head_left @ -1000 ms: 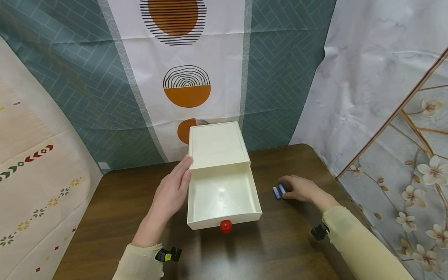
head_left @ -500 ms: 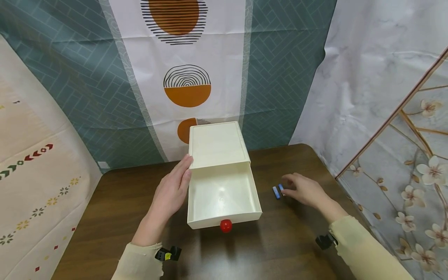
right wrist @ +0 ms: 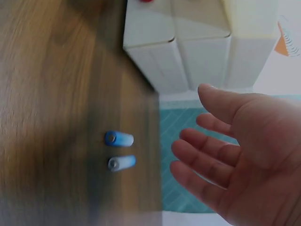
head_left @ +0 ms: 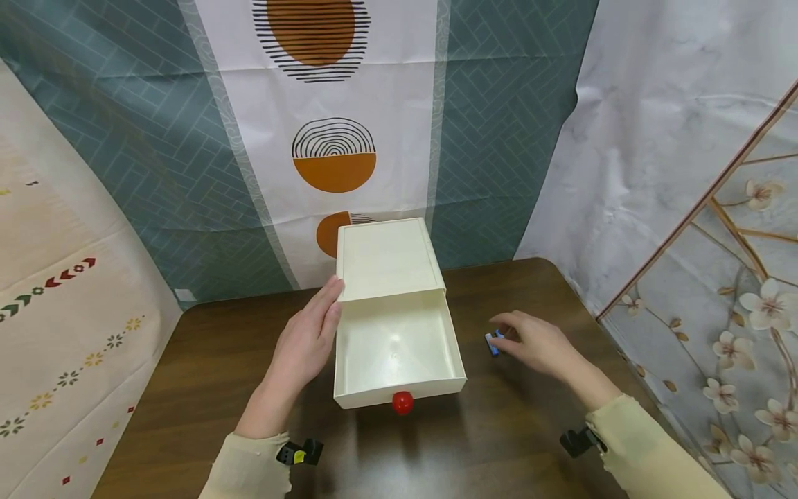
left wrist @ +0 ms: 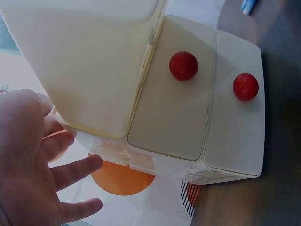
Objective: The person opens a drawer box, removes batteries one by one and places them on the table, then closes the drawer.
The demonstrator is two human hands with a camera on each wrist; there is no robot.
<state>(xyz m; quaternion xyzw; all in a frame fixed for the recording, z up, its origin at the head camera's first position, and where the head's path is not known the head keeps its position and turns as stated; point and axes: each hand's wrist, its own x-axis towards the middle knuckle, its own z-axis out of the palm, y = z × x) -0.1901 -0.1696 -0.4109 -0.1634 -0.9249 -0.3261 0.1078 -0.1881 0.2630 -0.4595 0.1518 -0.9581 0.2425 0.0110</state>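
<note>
A small cream drawer cabinet (head_left: 389, 260) stands on the table with its top drawer (head_left: 395, 346) pulled out; the drawer's inside is bare. A red knob (head_left: 402, 403) is on that drawer's front. In the left wrist view, two lower drawers with red knobs (left wrist: 183, 66) are closed. My left hand (head_left: 305, 339) rests against the cabinet's left side, fingers extended. To the right, my right hand (head_left: 539, 343) hovers over two blue-and-white batteries (head_left: 492, 344), partly covering one in the head view. The right wrist view shows both batteries (right wrist: 121, 163) on the wood, apart from the loosely bent fingers.
The dark wooden table (head_left: 206, 388) has rounded back corners. A patterned cloth (head_left: 499, 138) hangs directly behind the cabinet, and a floral cloth (head_left: 736, 333) borders the right side.
My right hand has risen off the batteries and shifted slightly left above them. Both batteries stay on the table. The left hand and the cabinet have not moved.
</note>
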